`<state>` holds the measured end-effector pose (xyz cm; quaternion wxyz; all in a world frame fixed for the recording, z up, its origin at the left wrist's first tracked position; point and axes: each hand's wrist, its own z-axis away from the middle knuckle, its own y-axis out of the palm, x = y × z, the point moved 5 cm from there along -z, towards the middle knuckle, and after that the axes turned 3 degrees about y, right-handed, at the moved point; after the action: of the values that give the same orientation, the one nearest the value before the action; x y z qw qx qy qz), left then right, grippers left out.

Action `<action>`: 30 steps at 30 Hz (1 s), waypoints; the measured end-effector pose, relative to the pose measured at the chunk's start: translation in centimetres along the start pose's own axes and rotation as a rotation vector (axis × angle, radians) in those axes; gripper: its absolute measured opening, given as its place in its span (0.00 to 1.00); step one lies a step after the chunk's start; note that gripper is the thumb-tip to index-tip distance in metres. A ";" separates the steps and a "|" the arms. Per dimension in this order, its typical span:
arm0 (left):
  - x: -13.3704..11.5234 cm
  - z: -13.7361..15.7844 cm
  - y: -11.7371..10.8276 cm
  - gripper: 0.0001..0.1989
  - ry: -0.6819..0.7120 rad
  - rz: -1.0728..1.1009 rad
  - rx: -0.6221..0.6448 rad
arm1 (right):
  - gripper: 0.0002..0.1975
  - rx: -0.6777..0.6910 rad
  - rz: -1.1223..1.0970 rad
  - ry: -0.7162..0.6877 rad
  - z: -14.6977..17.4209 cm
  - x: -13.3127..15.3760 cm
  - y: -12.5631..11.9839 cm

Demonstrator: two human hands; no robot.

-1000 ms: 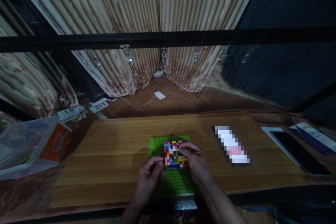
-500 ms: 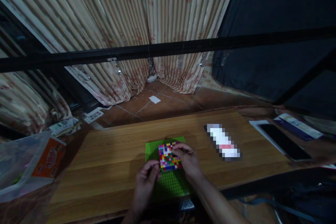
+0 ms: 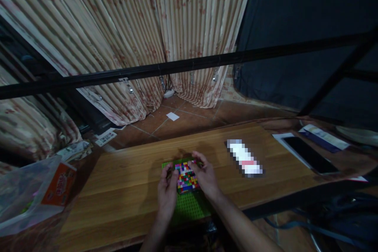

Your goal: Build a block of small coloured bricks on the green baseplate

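Note:
A small square panel of multicoloured toy bricks (image 3: 187,181) sits over a green studded baseplate (image 3: 190,206) on the wooden table. My left hand (image 3: 167,187) holds the panel's left edge, thumb along the near side and fingers curled at the far left corner. On the opposite edge, my right hand (image 3: 206,175) grips the panel, its thumb resting on the upper right bricks and fingers bent round the far side. Part of the baseplate's far end is covered by the panel and both hands. Whether the panel is pressed onto the studs I cannot tell.
A lit, pixelated phone-like object (image 3: 244,158) lies on the wooden table (image 3: 118,189) to the right. Beyond it are a dark flat device (image 3: 310,154) and papers. A clear plastic bin (image 3: 26,197) with an orange label stands left. A black bar (image 3: 141,71) crosses before the curtains.
My left hand has moved up along the panel's left side, and my right hand has spread round its right edge. The view has shifted slightly.

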<state>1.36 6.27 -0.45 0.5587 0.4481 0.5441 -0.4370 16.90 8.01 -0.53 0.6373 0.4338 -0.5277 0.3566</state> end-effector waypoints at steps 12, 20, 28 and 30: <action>0.9 -1.7 2.9 0.14 -0.004 -0.099 0.062 | 0.11 0.095 0.158 0.030 -0.5 -1.7 0.8; 0.8 -1.6 3.4 0.13 0.022 -0.071 0.094 | 0.12 0.132 0.185 0.026 -0.5 -1.1 0.9; 0.4 -1.6 3.2 0.15 -0.035 0.008 0.079 | 0.19 0.168 0.122 0.133 -0.6 -1.1 0.5; 0.6 -1.5 3.1 0.19 -0.073 0.051 0.083 | 0.23 0.185 0.048 0.242 -0.5 -1.4 0.2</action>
<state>4.11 8.41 -0.96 0.5700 0.4683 0.4934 -0.4607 16.65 8.54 -1.88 0.6448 0.4317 -0.4222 0.4686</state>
